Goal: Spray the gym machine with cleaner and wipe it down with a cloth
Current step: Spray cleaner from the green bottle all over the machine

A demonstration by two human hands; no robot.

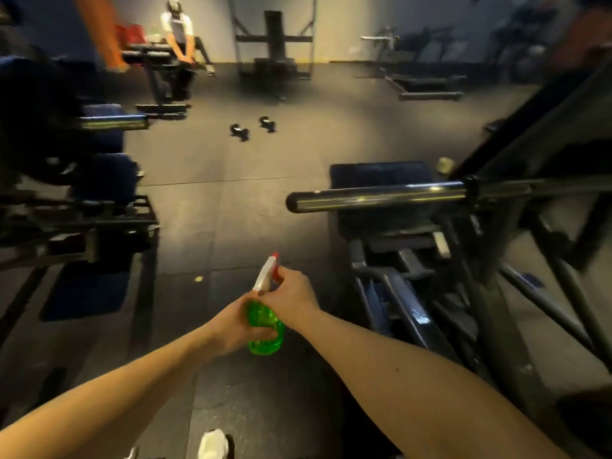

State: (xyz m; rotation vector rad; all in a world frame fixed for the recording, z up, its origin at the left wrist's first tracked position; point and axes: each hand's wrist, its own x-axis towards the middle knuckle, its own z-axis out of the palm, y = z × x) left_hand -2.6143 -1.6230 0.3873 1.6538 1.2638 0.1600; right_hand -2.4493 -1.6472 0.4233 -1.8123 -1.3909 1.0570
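My left hand wraps the body of the green translucent plastic spray bottle, held mid-frame. My right hand grips its white-and-red trigger head. Nozzle points ahead. The black steel gym machine sits off right, its chrome bar running left-right, right hand nearer.

Floor was dark rubber, two dumbbells lay out mid-room, pale far wall, somebody sat far left.

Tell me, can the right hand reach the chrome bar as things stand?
Probably yes: nothing stands between the right hand and the chrome bar, but it grips the head of the spray bottle.
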